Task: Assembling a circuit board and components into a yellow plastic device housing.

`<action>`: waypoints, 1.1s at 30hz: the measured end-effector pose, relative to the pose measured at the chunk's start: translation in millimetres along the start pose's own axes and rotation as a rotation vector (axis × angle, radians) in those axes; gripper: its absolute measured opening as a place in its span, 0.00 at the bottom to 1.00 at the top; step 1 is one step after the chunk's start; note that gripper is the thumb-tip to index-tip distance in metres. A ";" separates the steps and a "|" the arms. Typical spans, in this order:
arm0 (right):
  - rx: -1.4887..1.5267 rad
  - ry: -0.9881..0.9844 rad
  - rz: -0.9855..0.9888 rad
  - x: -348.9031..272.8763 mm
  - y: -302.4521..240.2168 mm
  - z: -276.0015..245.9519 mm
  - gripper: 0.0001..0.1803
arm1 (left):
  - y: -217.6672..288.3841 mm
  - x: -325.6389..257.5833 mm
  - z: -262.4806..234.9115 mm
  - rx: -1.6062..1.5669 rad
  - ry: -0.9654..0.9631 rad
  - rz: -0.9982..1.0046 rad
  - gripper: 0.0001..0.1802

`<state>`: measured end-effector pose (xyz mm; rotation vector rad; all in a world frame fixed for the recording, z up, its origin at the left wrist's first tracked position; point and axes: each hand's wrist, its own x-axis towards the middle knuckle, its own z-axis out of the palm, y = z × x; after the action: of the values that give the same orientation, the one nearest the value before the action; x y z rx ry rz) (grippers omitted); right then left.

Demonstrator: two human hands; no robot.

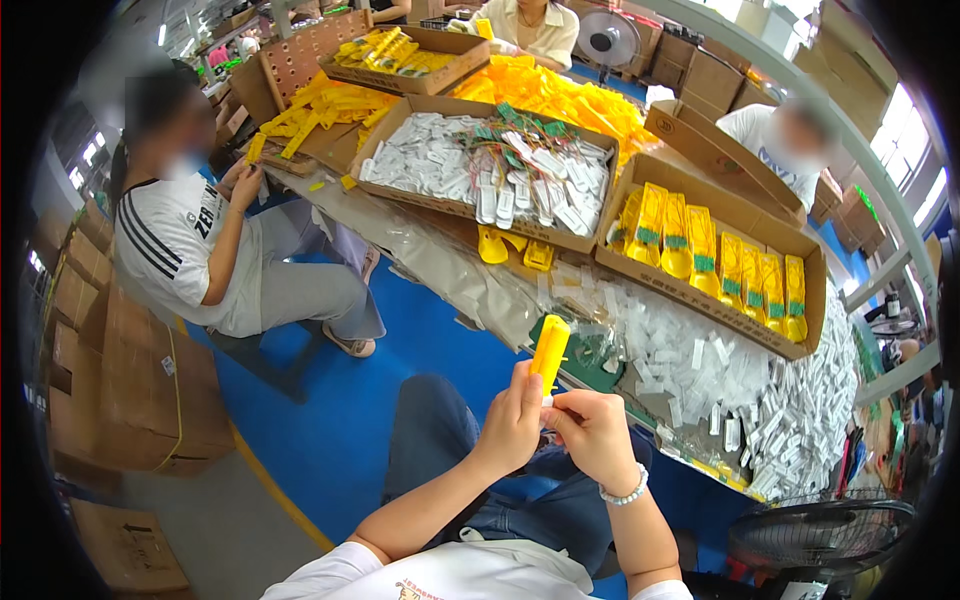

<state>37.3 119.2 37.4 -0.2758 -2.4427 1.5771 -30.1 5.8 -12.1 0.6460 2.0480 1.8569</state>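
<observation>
Above my lap, my left hand is closed around a long yellow plastic housing, which stands nearly upright. My right hand is pinched at the lower end of the housing, beside a small white bit that shows between the hands. What exactly the right fingertips hold is hidden. A beaded bracelet circles my right wrist.
An open carton of white pieces with wires lies ahead; right of it, a carton holds yellow housings with green boards. Loose white pieces cover the table's right. A fan stands low right. A co-worker sits left.
</observation>
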 end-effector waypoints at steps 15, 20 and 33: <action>-0.505 0.054 -0.490 167.6 -52.3 -29.1 0.07 | -112.1 -24.6 -43.1 -1.356 -0.531 -0.337 0.33; -0.500 0.400 -0.437 298.6 -27.2 -67.5 0.10 | -213.5 -63.6 -44.4 -1.274 -0.054 -0.709 0.31; -1.005 0.206 -0.269 408.0 1.0 -87.8 0.19 | -199.8 -47.1 -45.1 -1.140 0.015 -0.642 0.29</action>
<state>-328.7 308.1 105.2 -0.2235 -2.7260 0.1155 -37.8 -69.5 -208.1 -0.2965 0.7281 2.1181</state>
